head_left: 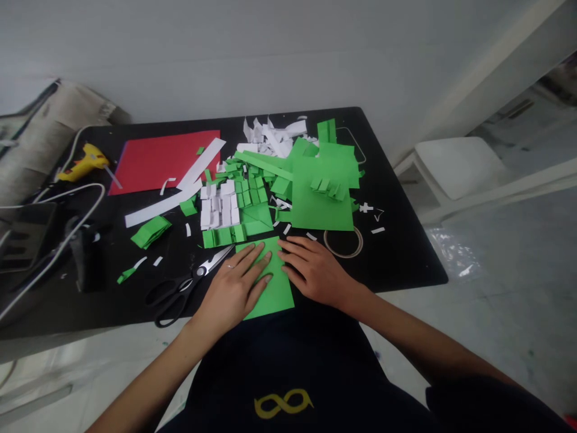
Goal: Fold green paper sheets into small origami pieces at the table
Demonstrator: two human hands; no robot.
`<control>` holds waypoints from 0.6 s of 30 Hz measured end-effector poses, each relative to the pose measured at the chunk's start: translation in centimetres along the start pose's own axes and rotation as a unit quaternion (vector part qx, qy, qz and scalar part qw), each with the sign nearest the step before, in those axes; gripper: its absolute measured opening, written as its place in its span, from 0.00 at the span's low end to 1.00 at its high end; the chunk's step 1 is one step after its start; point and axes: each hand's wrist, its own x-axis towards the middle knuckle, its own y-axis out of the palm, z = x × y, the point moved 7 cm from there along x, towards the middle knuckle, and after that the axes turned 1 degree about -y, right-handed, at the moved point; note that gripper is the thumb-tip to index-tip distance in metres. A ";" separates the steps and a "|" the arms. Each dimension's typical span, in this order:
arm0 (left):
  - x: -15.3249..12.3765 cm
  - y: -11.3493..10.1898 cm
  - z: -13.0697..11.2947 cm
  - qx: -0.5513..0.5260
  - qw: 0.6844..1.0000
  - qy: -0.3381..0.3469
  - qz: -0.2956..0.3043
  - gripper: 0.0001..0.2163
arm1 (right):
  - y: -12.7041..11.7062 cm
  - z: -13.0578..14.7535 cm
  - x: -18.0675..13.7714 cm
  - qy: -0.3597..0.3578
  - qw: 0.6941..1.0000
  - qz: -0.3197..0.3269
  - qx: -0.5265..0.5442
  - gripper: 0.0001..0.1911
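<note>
A sheet of green paper (276,287) lies at the table's front edge, right before my body. My left hand (237,285) rests flat on its left part, fingers stretched toward the far side. Along the sheet's right edge lies my right hand (315,270), its fingers extended and the tips touching the paper. Black-handled scissors (180,287) lie just left of my left hand, their blades pointing to it. Beyond the sheet are folded white paper pieces (219,204) and folded green pieces (223,236). A larger green sheet (322,207) lies further right, with small folded pieces on it.
A yellow glue gun (88,163) with its cable stands at the left, near red paper (157,159). White paper strips (157,206) and scraps are scattered about. A roll of tape (343,243) lies at the right. A white stool (460,165) stands beyond the table (406,258).
</note>
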 end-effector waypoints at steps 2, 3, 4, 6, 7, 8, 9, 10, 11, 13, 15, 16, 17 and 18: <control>-0.1 -0.1 0.0 -0.001 1.000 0.005 -0.002 0.19 | 0.0 0.1 0.0 -0.001 1.000 0.000 -0.001 0.16; -0.1 -0.2 -0.1 0.000 1.000 0.008 -0.004 0.19 | 0.0 0.1 0.1 -0.001 1.000 -0.001 -0.001 0.16; -0.1 -0.2 -0.1 0.003 1.000 0.009 -0.006 0.19 | 0.0 0.1 0.1 -0.001 1.000 -0.001 -0.002 0.16; 0.1 -0.2 -0.2 0.010 1.000 0.005 -0.005 0.19 | 0.0 0.0 0.3 0.003 1.000 -0.003 -0.009 0.15; 0.3 -0.1 -0.2 0.013 1.000 0.003 -0.003 0.19 | 0.0 -0.1 0.3 0.006 1.000 -0.005 -0.016 0.15; 0.5 0.0 -0.2 0.015 1.000 0.001 0.000 0.19 | -0.1 -0.1 0.4 0.009 1.000 -0.008 -0.025 0.15; 0.8 0.1 -0.3 0.016 1.000 0.000 0.004 0.19 | -0.1 -0.2 0.6 0.011 0.999 -0.011 -0.034 0.15; 1.1 0.2 -0.3 0.018 1.000 0.000 0.005 0.18 | -0.1 -0.3 0.7 0.012 0.999 -0.012 -0.044 0.15; 1.3 0.3 -0.3 0.020 1.000 0.001 0.005 0.18 | -0.1 -0.3 0.8 0.011 0.998 -0.013 -0.053 0.15; 1.8 0.3 -0.2 0.024 1.000 0.000 0.000 0.17 | 0.0 -0.2 1.0 0.010 0.998 -0.010 -0.068 0.15; 2.0 0.2 -0.2 0.027 1.000 -0.002 -0.005 0.17 | 0.1 -0.2 1.1 0.011 0.997 -0.010 -0.079 0.14; 1.9 0.1 -0.1 0.028 1.000 -0.002 -0.007 0.16 | 0.1 -0.1 1.0 0.013 0.996 -0.012 -0.082 0.14; 1.8 0.0 -0.1 0.029 1.000 0.001 -0.007 0.16 | 0.2 -0.1 1.0 0.014 0.996 -0.013 -0.085 0.14; 1.7 -0.1 -0.1 0.030 0.999 0.005 -0.007 0.16 | 0.3 -0.1 1.0 0.014 0.996 -0.015 -0.086 0.15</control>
